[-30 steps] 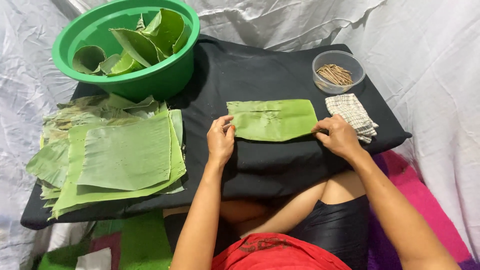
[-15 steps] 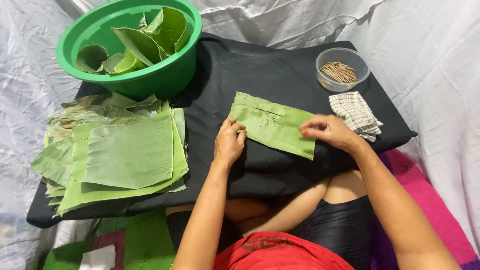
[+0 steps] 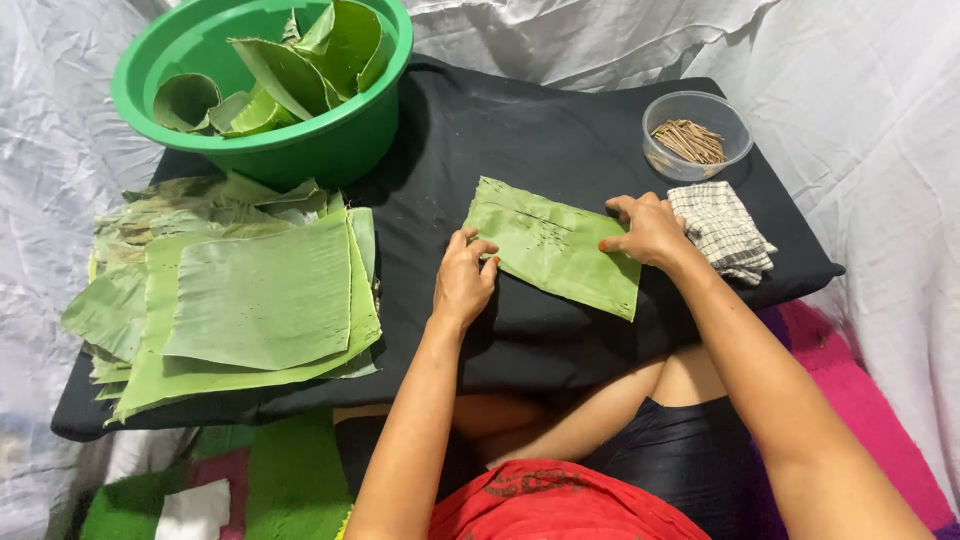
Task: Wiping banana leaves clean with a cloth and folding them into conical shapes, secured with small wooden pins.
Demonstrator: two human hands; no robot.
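Folded leaf [image 3: 555, 250] askew, left hand [image 3: 463, 280] and right hand [image 3: 650, 228] at its edges

There is just one camera, worn on the person's head. It looks steeply down and a bit forward, over the red lap and along both bare arms. It sits close, so the arms fill the bottom of the picture. The left hand [image 3: 463, 280] and right hand [image 3: 648, 230] lie near the middle. Past the fingertips the black board [image 3: 560, 120] reaches up to the white sheet [image 3: 850, 60]. No second view shares this scene.
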